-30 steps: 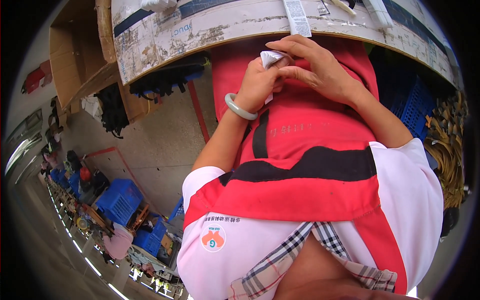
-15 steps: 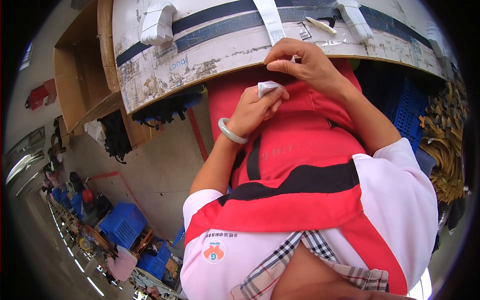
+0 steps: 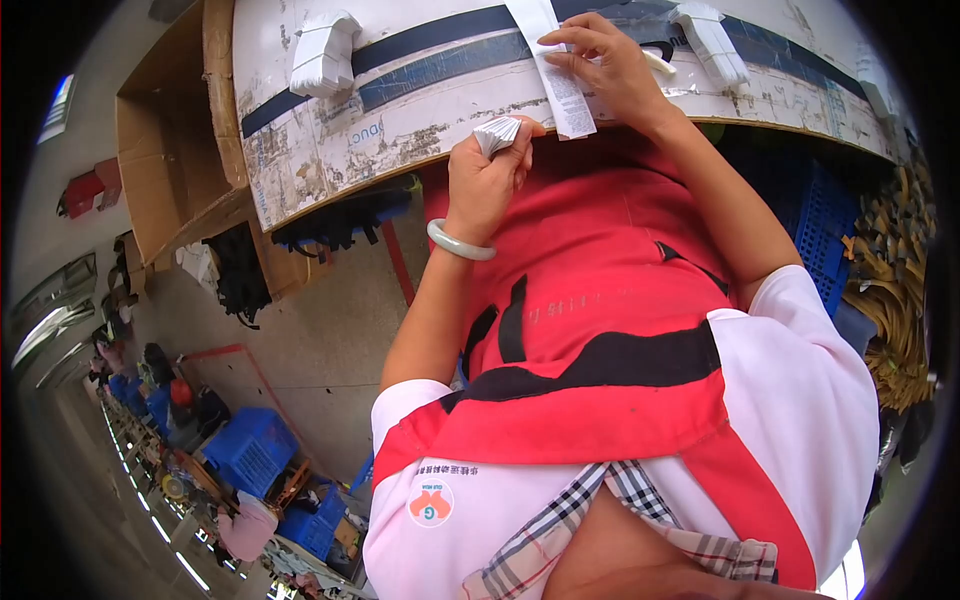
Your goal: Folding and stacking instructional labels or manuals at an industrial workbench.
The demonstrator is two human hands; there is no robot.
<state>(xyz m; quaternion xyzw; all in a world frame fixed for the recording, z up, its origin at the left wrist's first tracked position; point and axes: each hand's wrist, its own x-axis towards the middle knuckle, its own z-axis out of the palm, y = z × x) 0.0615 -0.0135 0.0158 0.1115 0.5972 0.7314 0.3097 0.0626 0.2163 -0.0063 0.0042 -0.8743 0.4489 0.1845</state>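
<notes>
My left hand (image 3: 487,185), with a pale bangle at the wrist, is closed around a folded bundle of white labels (image 3: 497,134) near the table's front edge. The bundle's layered ends fan out above the fist. My right hand (image 3: 612,75) reaches over the table with fingers bent and apart. Its fingertips lie on a long white printed label strip (image 3: 566,95). The strip's near end sticks out a little past the table edge, and its far end runs out of view at the top.
On the worn white table (image 3: 400,125) stand a white label stack (image 3: 325,55) at left and another stack (image 3: 710,45) at right. A pale tool (image 3: 658,62) lies beyond my right hand. An open cardboard box (image 3: 175,140) is at left; a blue crate (image 3: 815,225) sits below right.
Both hands have moved up and away from my body; the left, with the bundle, is now at the table edge. The right has shifted along the strip, and its printed near end now shows.
</notes>
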